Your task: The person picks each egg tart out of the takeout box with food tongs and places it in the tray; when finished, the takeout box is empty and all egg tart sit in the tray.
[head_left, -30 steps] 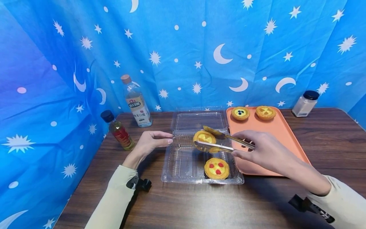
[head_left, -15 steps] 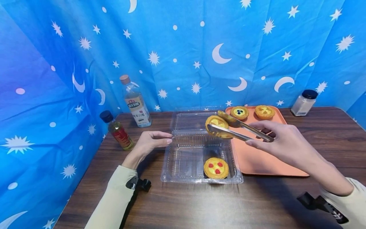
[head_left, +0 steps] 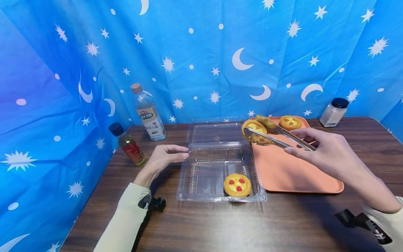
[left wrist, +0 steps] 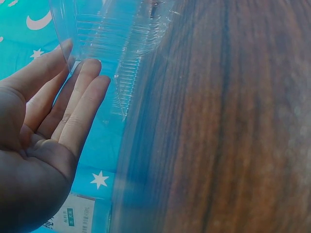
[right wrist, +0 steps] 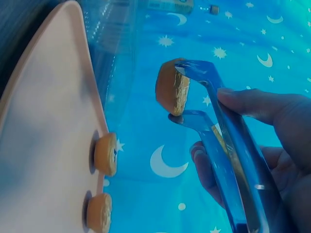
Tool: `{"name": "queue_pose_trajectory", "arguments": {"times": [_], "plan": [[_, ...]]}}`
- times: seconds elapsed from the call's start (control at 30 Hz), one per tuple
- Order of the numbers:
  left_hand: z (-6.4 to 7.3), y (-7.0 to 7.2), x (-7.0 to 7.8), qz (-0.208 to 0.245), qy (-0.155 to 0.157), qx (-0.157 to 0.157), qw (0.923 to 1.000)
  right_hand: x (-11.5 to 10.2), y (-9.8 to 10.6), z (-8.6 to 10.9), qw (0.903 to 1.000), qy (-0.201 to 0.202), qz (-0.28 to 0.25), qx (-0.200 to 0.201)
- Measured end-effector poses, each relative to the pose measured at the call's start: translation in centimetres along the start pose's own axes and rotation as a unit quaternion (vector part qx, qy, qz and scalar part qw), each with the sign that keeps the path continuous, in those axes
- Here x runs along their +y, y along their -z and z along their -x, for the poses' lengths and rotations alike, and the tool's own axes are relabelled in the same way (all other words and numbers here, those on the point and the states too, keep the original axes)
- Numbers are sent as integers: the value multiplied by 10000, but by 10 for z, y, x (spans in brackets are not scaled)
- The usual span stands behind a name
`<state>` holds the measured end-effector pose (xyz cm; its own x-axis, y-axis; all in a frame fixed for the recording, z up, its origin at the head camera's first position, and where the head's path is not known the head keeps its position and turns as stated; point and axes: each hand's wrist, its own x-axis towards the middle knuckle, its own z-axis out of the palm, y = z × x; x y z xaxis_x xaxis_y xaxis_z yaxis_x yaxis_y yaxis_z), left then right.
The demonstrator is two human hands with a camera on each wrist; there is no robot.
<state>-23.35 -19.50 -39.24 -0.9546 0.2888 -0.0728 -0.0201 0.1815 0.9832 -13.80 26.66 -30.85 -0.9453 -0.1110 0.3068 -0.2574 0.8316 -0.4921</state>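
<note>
My right hand (head_left: 330, 150) holds metal tongs (head_left: 273, 141), their tips closed around an egg tart (head_left: 252, 125). The tart is lifted and tilted, overlapping the near-left corner of the orange tray and the container's raised lid in the head view. In the right wrist view the tongs (right wrist: 231, 126) grip the tart (right wrist: 170, 87) by its sides. My left hand (head_left: 162, 159) pinches the left edge of an open clear plastic container (head_left: 201, 175) between thumb and fingers. A tart with red pieces (head_left: 237, 185) sits in the container's front right.
The orange tray (head_left: 292, 171) lies right of the container, bearing a yellow-topped tart (head_left: 290, 122) and a dark-dotted tart (right wrist: 105, 154) hidden behind the tongs in the head view. A clear bottle (head_left: 151, 119) and red-labelled bottle (head_left: 132, 148) stand left; a black-capped jar (head_left: 334, 112) back right.
My right hand has carried the tart in the tongs up from over the container, rightward and back toward the tray's far left corner. The left hand has stayed at the container's edge.
</note>
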Motion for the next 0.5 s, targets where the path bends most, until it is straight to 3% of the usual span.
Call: {"name": "queue_pose_trajectory", "arguments": {"times": [0.5], "plan": [[0, 1, 0, 1, -16, -25, 10000, 22, -3, -2, 9991, -418, 113, 32]]}}
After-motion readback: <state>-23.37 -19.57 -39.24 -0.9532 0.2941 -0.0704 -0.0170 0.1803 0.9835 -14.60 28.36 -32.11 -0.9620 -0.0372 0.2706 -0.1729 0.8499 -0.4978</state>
